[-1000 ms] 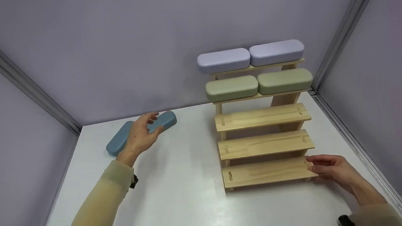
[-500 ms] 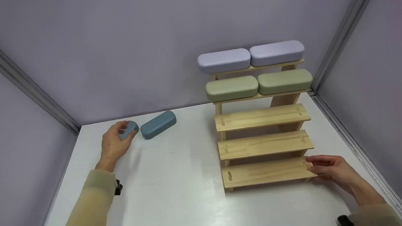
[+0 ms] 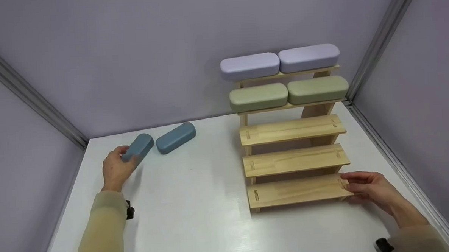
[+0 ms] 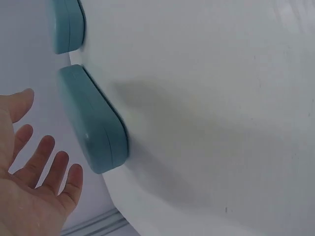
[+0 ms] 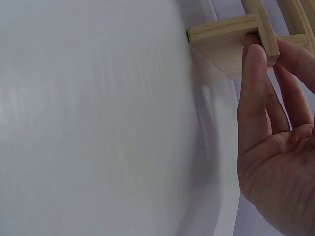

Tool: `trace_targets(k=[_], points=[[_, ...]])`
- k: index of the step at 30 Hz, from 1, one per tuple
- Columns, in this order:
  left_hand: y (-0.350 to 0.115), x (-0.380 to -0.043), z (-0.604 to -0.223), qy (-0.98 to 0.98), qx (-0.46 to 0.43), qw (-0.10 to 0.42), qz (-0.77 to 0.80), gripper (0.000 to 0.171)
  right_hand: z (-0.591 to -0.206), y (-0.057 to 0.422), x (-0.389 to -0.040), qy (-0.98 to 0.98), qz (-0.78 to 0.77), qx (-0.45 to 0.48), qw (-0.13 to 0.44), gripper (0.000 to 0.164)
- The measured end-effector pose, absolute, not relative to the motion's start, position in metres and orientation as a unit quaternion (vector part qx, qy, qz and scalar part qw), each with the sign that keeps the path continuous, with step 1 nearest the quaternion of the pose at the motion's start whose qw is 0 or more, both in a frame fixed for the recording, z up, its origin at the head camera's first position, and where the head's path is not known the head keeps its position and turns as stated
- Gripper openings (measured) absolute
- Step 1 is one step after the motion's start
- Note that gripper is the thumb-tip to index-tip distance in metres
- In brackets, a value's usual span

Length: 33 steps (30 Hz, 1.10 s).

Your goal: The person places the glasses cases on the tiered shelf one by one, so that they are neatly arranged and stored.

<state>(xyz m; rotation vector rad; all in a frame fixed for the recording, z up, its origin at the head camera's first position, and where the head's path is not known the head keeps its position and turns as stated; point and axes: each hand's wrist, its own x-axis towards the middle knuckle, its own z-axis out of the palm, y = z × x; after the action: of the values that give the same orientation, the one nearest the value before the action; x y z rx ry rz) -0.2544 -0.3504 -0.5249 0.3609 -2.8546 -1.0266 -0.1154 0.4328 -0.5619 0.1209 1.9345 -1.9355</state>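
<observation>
Two blue hard cases, shaped like glasses cases, lie on the white table at the back left. My left hand (image 3: 115,169) is over the near end of the left blue case (image 3: 140,145). In the left wrist view, its fingers are spread loosely beside that case (image 4: 91,118), with a gap between. The right blue case (image 3: 176,138) lies angled close by. At the right stands a stepped wooden rack (image 3: 296,161). My right hand (image 3: 379,193) pinches the right end of its lowest shelf, thumb and fingers about the board's edge (image 5: 268,42).
Two lilac cases (image 3: 250,66) sit side by side on the top shelf, and two green cases (image 3: 259,97) on the shelf below. Three lower shelves are bare wood. Pale walls (image 3: 149,61) with metal corner rails enclose the table (image 3: 197,203).
My left hand has moved left and toward me, from above the two blue cases to the near end of the left one. The right hand has kept its place on the rack.
</observation>
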Motion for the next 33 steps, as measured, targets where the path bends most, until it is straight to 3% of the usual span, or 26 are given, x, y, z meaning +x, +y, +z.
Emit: trace_targets(k=[14,24,33], points=[[-0.357,-0.256,-0.546,-0.919,0.171,0.012,-0.355,0.071,-0.561,0.431,-0.117,0.701,-0.682,0.053,0.204,0.035],[-0.356,-0.255,-0.562,-0.909,0.191,0.045,-0.367,0.064,-0.560,0.433,-0.116,0.707,-0.678,0.046,0.195,0.034],[-0.357,-0.245,-0.559,-0.916,0.192,0.022,-0.351,0.065,-0.560,0.433,-0.115,0.699,-0.687,0.046,0.194,0.035]])
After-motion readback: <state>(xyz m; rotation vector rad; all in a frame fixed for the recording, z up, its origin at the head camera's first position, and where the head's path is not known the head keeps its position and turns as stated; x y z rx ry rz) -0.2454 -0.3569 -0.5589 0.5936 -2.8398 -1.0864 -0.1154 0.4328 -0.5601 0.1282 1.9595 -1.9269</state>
